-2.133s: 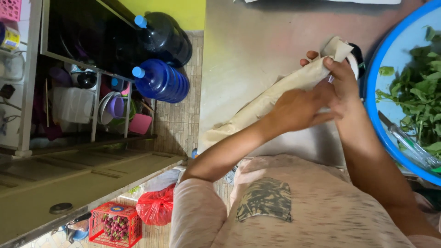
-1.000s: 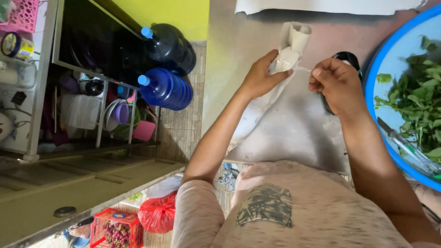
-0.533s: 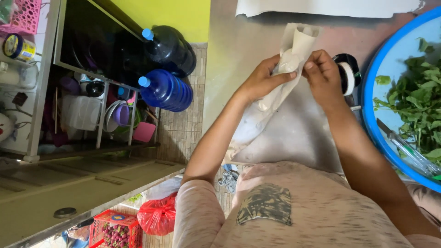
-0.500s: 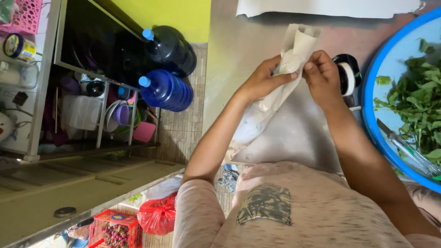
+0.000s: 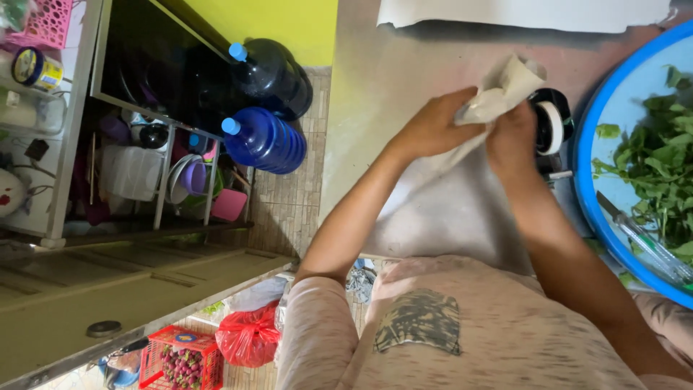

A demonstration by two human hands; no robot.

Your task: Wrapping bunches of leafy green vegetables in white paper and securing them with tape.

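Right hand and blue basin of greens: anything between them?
Yes. In the head view, a black tape dispenser with a white roll sits between the right hand, which grips the pale rolled bundle, and the blue basin.

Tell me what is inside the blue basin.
The blue basin holds green leafy vegetables and a clear-handled tool lying across them; its right part is out of frame, and anything beneath the leaves is hidden.

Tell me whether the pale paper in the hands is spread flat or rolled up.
Rolled up. The pale paper forms a narrow cone-like bundle, gripped by the left hand and right hand, its open end pointing away.
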